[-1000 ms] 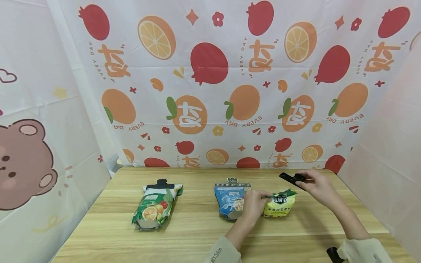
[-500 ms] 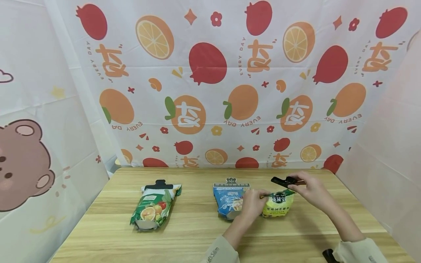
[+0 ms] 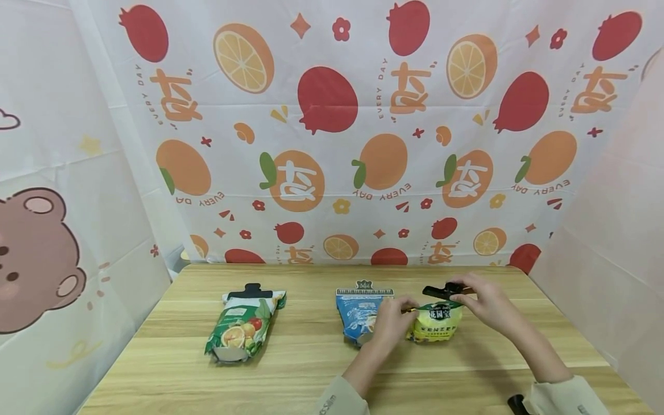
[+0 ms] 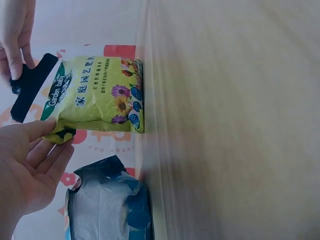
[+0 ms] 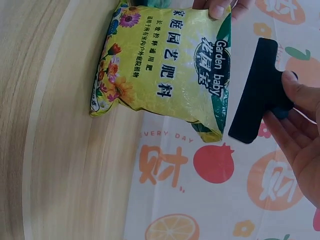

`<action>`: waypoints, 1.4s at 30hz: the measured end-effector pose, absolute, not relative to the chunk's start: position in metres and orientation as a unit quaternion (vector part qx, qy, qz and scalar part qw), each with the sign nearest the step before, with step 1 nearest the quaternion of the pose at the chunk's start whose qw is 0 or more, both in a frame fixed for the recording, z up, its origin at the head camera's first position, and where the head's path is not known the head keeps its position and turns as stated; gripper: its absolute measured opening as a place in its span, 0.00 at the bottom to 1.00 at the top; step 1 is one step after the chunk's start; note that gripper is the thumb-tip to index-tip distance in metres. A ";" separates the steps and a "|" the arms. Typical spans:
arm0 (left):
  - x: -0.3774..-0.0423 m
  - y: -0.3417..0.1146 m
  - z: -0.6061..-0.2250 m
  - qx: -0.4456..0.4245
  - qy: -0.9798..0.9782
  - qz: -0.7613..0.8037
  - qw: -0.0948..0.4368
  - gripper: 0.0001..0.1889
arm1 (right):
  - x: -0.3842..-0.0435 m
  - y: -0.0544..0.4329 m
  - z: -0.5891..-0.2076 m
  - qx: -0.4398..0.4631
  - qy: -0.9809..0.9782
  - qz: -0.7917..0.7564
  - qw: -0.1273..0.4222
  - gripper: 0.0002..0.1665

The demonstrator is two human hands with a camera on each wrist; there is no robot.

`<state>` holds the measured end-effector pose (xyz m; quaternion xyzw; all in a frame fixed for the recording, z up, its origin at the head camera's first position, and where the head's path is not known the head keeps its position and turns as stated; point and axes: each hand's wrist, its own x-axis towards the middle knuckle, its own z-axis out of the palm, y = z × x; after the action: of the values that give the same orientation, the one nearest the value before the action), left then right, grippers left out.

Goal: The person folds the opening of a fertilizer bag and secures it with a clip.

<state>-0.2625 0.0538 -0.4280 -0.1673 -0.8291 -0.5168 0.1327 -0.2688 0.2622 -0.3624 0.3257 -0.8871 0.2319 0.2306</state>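
Note:
The yellow fertilizer bag (image 3: 436, 329) stands upright on the table, its dark green top edge uppermost. My left hand (image 3: 391, 320) pinches a top corner of it between thumb and fingers, seen closely in the left wrist view. With thumb and fingers my right hand (image 3: 482, 298) grips a wide black bag clip (image 5: 254, 92) by its handles. The clip runs along the bag's top edge, just above it; in the right wrist view a narrow gap shows between them. Left of the yellow bag is a blue bag (image 3: 354, 320) with a ruler-patterned clip (image 3: 365, 291), partly hidden by my left hand.
Farther left on the wooden table (image 3: 290, 380) lies a green and white bag (image 3: 244, 328) with a black clip (image 3: 251, 293) across its top. A fruit-printed cloth (image 3: 332, 173) hangs behind the table. A black object (image 3: 517, 404) shows beside my right sleeve.
My right hand has brought the black clip left and slightly down, close over the yellow bag's top edge. My left hand, still on the bag's corner, has shifted a little left.

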 end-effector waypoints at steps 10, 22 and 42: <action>-0.260 0.051 -0.428 -0.167 -0.819 -0.536 0.116 0.04 | -0.265 0.259 -0.364 0.323 -0.870 0.257 0.268 0.20; -0.261 0.052 -0.427 -0.162 -0.817 -0.541 0.116 0.04 | -0.267 0.258 -0.372 0.338 -0.829 0.319 0.312 0.22; -0.263 0.053 -0.427 -0.152 -0.819 -0.542 0.116 0.04 | -0.280 0.263 -0.385 0.406 -0.818 0.314 0.261 0.23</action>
<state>-0.2632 0.0534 -0.4272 -0.1517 -0.8186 -0.5417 0.1158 -0.2796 0.2631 -0.3847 0.4061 -0.8175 0.3143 0.2607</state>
